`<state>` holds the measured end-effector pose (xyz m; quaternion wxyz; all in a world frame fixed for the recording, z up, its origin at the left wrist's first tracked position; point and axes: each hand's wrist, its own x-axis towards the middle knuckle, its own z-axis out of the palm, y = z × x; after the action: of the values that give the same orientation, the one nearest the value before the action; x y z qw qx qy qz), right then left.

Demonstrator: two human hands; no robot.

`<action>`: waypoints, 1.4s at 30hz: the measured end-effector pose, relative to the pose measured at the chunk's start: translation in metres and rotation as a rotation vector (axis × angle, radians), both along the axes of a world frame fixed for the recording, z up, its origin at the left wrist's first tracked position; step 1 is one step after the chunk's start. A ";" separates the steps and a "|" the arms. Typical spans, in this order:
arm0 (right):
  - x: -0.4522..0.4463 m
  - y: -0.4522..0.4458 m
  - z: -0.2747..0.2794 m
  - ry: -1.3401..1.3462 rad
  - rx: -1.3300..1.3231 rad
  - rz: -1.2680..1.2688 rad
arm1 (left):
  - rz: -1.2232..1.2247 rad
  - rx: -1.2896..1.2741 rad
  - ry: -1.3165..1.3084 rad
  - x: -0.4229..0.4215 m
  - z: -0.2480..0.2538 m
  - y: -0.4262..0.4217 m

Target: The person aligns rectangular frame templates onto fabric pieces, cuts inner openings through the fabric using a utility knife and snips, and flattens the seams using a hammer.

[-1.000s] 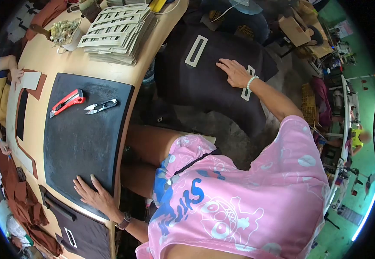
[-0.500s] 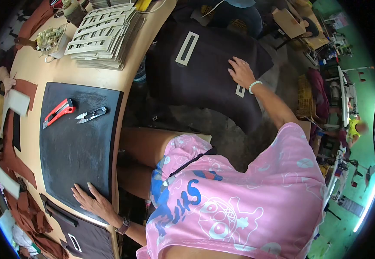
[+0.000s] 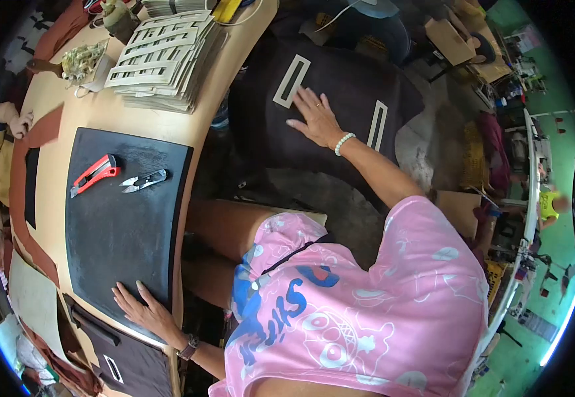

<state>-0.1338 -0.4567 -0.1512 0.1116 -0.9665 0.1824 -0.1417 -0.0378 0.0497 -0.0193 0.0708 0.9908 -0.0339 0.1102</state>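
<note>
My left hand [image 3: 145, 311], with a watch at its wrist, rests flat on the lower edge of the black mat [image 3: 128, 231]. Its fingers are spread and hold nothing. On the mat lie a red utility knife [image 3: 95, 175] and small thread snips [image 3: 144, 180]. My right hand [image 3: 319, 119], wearing a beaded bracelet, is open over a dark cloth piece [image 3: 340, 79]. Its fingertips meet the lower end of a cream rectangular frame [image 3: 291, 81] with a long slot. A second such frame [image 3: 377, 126] lies on the cloth, right of my hand.
A stack of slotted cream pieces [image 3: 158, 63] stands at the table's far end, beside a cup of scraps [image 3: 89, 66]. Another person's hand [image 3: 19, 124] is at the table's left edge, near brown pieces [image 3: 36, 248] and a pale sheet [image 3: 33, 304]. Dark folded cloth [image 3: 135, 360] lies below the mat.
My right hand has moved left across the dark cloth to the first cream frame, uncovering the second. My left hand stays put. At the left, the pale sheet has shifted down.
</note>
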 end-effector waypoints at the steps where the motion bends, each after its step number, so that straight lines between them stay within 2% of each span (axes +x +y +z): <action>1: 0.000 -0.005 0.012 -0.062 0.083 -0.085 | 0.003 0.002 0.001 0.000 0.000 0.000; 2: 0.000 -0.011 0.017 -0.125 0.166 -0.169 | 0.008 0.005 0.000 0.000 0.000 0.000; 3: 0.000 -0.026 -0.003 -0.251 0.130 -0.377 | 0.013 0.003 0.007 0.000 0.001 -0.001; 4: -0.003 -0.038 -0.006 -0.262 0.148 -0.566 | 0.017 0.004 0.015 0.000 0.002 -0.002; 6: -0.012 -0.057 -0.002 -0.058 0.164 -0.799 | 0.020 0.005 0.020 0.001 0.003 -0.002; 9: -0.019 -0.063 -0.009 0.086 0.041 -0.718 | 0.028 0.002 0.020 -0.001 0.002 -0.002; 12: -0.018 -0.069 -0.009 -0.133 0.125 -0.607 | 0.030 -0.008 0.021 -0.001 0.003 -0.004; 19: -0.018 -0.097 0.015 -0.015 0.312 -0.436 | 0.041 -0.020 0.025 0.000 0.003 -0.004; 22: -0.045 -0.115 0.025 0.118 0.299 -0.591 | 0.039 -0.004 0.032 -0.001 0.005 -0.007; 24: -0.067 -0.124 0.013 0.092 0.215 -0.791 | 0.026 0.002 0.027 0.000 0.004 -0.005; 25: -0.076 -0.126 0.012 0.148 0.259 -0.865 | 0.015 -0.003 0.018 0.002 0.001 0.000; 32: -0.064 -0.107 0.012 0.205 0.165 -1.044 | 0.007 -0.002 -0.003 0.002 0.001 0.000; 36: -0.058 -0.121 0.007 0.148 0.154 -0.993 | 0.012 0.015 0.008 0.002 0.001 -0.001; 39: -0.055 -0.134 0.008 0.025 0.412 -1.054 | 0.000 0.004 0.013 0.002 -0.001 0.002; 42: -0.049 -0.140 0.009 -0.332 0.536 -1.010 | -0.006 0.022 -0.001 0.003 0.001 0.001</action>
<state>-0.1825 -0.5972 -0.1424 0.2975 -0.6631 0.6292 -0.2753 -0.0349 0.0506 -0.0185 0.0601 0.9913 -0.0380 0.1103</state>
